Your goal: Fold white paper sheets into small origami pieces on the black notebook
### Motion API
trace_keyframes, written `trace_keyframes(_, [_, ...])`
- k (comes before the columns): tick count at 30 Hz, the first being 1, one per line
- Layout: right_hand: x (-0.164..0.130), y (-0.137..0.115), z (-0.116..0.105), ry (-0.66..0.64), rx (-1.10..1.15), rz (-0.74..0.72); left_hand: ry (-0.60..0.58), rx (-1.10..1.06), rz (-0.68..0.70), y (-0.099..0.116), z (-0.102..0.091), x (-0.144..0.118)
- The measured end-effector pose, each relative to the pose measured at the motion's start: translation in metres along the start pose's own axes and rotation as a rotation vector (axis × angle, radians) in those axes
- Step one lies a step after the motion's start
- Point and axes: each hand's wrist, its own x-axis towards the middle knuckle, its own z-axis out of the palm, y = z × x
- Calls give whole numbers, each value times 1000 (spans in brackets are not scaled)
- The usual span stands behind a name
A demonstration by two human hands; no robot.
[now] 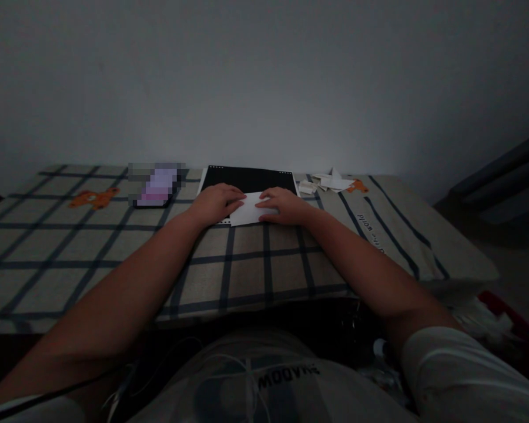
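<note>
A small white piece of paper (pixel 247 212) lies over the near part of a black sheet with white edges and rows of small marks (pixel 251 178). My left hand (pixel 217 204) grips the paper at its left side, fingers at the upper edge and thumb below them. On the right side of the paper, my right hand (pixel 287 207) holds it down with curved fingers and thumb. Both palms rest low over the table, and the fingertips are a short way apart. The hands cover the paper's side edges.
A checked tablecloth (pixel 247 270) covers the table, which stands against a grey wall (pixel 264 82). To the left lies a phone (pixel 156 187), its screen blurred out. Several folded white paper pieces (pixel 332 181) sit at the back right. A red container (pixel 506 314) is low at the right.
</note>
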Motion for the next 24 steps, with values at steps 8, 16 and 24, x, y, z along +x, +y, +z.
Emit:
trace_keyframes(8, [0, 4, -1, 3, -24, 30, 40, 15, 5, -2, 2, 0])
trace_keyframes(16, [3, 12, 2, 57, 23, -18, 72, 14, -38, -6, 6, 1])
trace_keyframes(24, [2, 13, 5, 43, 31, 7, 164, 42, -37, -4, 3, 1])
